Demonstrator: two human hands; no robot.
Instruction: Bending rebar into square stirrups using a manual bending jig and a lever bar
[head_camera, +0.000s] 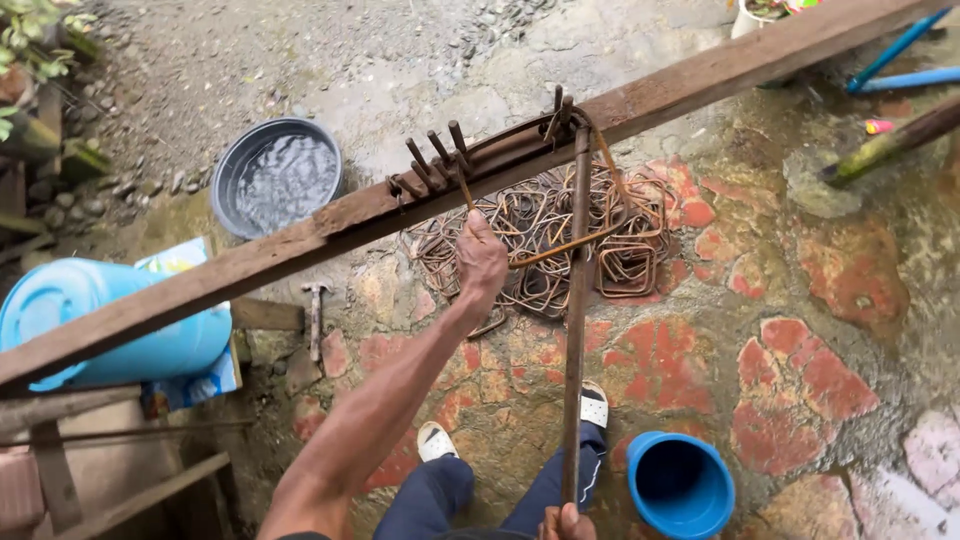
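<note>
Head view, bending station: your left hand (481, 258) clamps the thin rod (560, 247) against the beam's pegs (432, 160), right hand (566, 522) grips the lever bar (576, 320); pull steadily, keeping the rod seated.

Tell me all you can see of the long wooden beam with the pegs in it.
The wooden beam is a long, weathered, rust-stained plank running diagonally from lower left to upper right, raised above the wet stone ground. Rusty metal pegs stand up from its middle, and more sit further right. A thin rod, held by the left hand, is bent around them. A long metal bar, gripped low by the right hand, reaches up to the pegs.
</note>
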